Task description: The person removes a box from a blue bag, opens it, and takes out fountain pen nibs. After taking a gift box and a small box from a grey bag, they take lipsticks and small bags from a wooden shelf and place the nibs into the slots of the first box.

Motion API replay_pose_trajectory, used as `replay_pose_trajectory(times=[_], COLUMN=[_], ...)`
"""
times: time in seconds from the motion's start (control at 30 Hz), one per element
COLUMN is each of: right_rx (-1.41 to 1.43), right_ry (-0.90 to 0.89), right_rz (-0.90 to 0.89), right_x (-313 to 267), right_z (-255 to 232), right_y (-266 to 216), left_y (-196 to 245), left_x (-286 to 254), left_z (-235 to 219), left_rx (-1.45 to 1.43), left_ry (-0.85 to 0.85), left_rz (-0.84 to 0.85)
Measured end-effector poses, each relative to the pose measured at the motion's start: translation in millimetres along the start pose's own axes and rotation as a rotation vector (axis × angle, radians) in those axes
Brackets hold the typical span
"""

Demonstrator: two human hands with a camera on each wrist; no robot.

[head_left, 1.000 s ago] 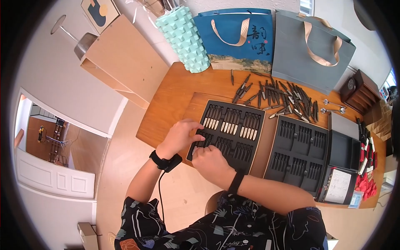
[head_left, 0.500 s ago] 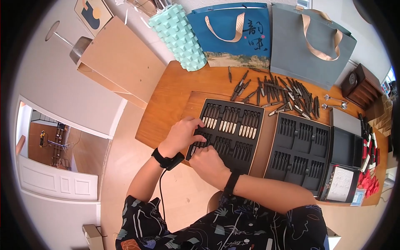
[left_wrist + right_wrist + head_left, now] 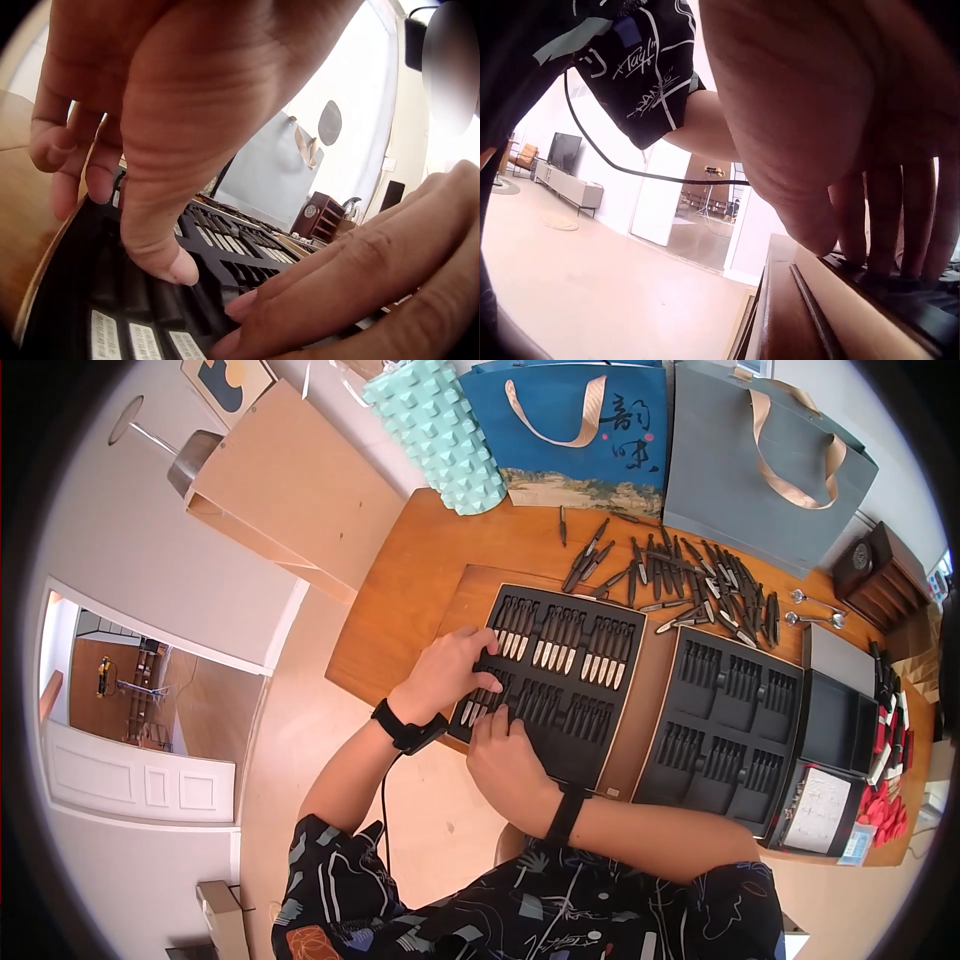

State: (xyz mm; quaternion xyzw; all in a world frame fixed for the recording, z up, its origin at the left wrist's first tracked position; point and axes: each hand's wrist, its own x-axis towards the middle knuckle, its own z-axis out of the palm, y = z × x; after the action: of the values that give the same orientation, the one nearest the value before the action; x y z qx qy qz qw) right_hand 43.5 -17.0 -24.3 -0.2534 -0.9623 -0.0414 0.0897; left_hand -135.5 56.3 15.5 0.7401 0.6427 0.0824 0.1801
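A black slotted tray (image 3: 565,762) holds slim dark pen-like pieces (image 3: 554,655) with pale labelled ends in its far row. In its near-left compartment sit a few similar labelled pieces (image 3: 144,342). My left hand (image 3: 445,672) arches over the tray's left side, thumb and fingers spread, and the left wrist view has the thumb tip low over the slots. Close beside it, my right hand (image 3: 508,762) reaches its fingertips down onto that near-left compartment. In the right wrist view its fingers (image 3: 885,217) extend fairly straight down to the black surface; they partly hide the slots.
To the right lies a second slotted tray (image 3: 720,710), then an open black box (image 3: 838,722). Loose dark pieces (image 3: 705,585) pile up behind the trays. At the back stand a blue bag (image 3: 560,435), a grey bag (image 3: 745,470) and a mint foam roller (image 3: 435,435).
My right hand's fingers have straightened from a tighter curl and drawn slightly back, so more labelled ends show in the near-left compartment. My left hand keeps nearly the same pose; the head view has shifted slightly.
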Motion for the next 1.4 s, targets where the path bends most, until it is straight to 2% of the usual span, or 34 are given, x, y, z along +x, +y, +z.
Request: replay_pose_trajectory(times=[0.07,0.13,0.27,0.33,0.43,0.57,0.63,0.77,0.83,0.93,1.03,1.2,1.27,1.3,1.37,1.4], right_rx=[0.007,0.039,-0.009,-0.077,-0.044,0.043,0.112,0.158,0.300,0.291,0.266,0.276,0.286,0.313,0.343,0.345], right_ry=[-0.039,-0.116,-0.142,-0.123,-0.104,-0.104,-0.078,-0.002,0.126,0.137,0.165,0.171,0.183,0.185,0.184,0.301], right_rz=[-0.002,-0.011,-0.008,-0.006,-0.017,0.003,0.014,-0.003,-0.040,-0.065,-0.041,-0.018,-0.018,0.022,0.045,0.103], right_x=[-0.7,-0.7,0.3,-1.9,-7.1,-7.6,-8.7,-20.5,-33.9,-47.0,-54.7,-60.4,-59.7,-60.1,-59.9,-59.8], right_z=[-5.8,-9.8,-8.0,-7.2,-6.1,-0.5,3.9,2.9,-7.5,-17.4,-21.4,-28.8,-33.1,-36.7,-40.4,-40.9], right_y=[0.4,1.4,-2.5,-4.7,-1.2,2.8,3.4,14.7,23.4,38.3,50.5,68.1,75.8,81.1,91.4,96.3], left_y=[-2.3,-6.7,-1.5,5.0,12.7,35.8,56.9,72.0,84.1,99.9,92.5,87.0,98.5,100.4,99.6,96.4], left_x=[-0.6,-1.0,-0.1,-0.1,3.0,37.9,69.3,141.1,168.4,190.1,207.1,209.6,194.8,186.2,165.9,155.6], left_z=[2.1,7.4,2.8,-1.9,-7.8,-29.2,-32.3,-14.7,0.3,23.4,45.4,40.5,15.1,3.5,-19.6,-30.2], left_rx=[0.006,0.019,0.032,0.069,0.167,0.206,0.112,0.178,0.135,0.255,0.265,0.271,0.048,0.048,-0.524,-0.594], left_ry=[-0.003,0.080,0.058,-0.033,-0.048,-0.122,0.061,0.165,0.088,0.004,0.010,-0.016,0.032,0.038,-0.108,-0.168], left_rz=[0.000,0.070,0.076,-0.041,-0.016,0.003,0.113,0.281,0.197,0.147,0.147,0.164,0.144,0.134,-0.037,0.000])
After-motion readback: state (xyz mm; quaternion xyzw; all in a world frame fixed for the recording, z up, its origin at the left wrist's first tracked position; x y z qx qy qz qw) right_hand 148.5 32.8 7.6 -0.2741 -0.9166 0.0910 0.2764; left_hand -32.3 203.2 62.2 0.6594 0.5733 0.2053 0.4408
